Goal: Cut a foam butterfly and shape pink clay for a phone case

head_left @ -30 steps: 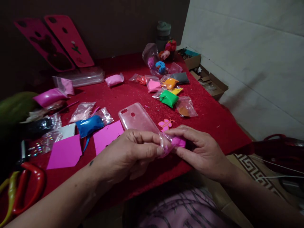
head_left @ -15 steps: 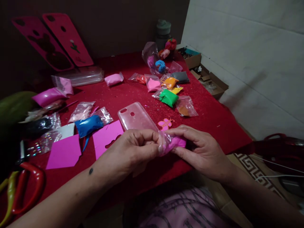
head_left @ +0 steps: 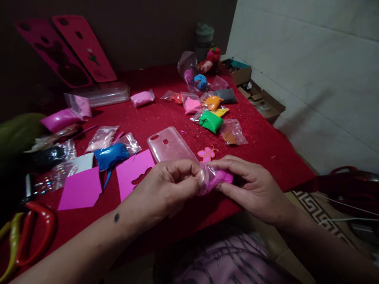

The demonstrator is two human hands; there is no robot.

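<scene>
Between my two hands is a small clear plastic bag of bright pink clay [head_left: 222, 176]. My left hand [head_left: 174, 183] pinches the clear top of the bag between thumb and fingers. The clay-filled end is gripped by my right hand [head_left: 251, 187], thumb below and fingers above. Just behind them a clear phone case [head_left: 174, 145] lies flat on the red cloth, its near end hidden by my left hand. A pink butterfly cut-out with orange outlines [head_left: 207, 154] lies beyond the bag. Pink paper with a cut-out hole [head_left: 127, 169] sits left of my left hand.
Bags of coloured clay, among them green [head_left: 210, 120] and blue [head_left: 111, 155], lie across the red cloth [head_left: 260, 146]. Red-handled scissors [head_left: 38, 232] are at the near left. Two decorated pink phone cases [head_left: 85, 47] lean at the back. Cardboard boxes [head_left: 268, 102] stand beyond the right edge.
Almost nothing differs. My left hand has shifted very slightly right along with the bag, and both hands keep their hold on it.
</scene>
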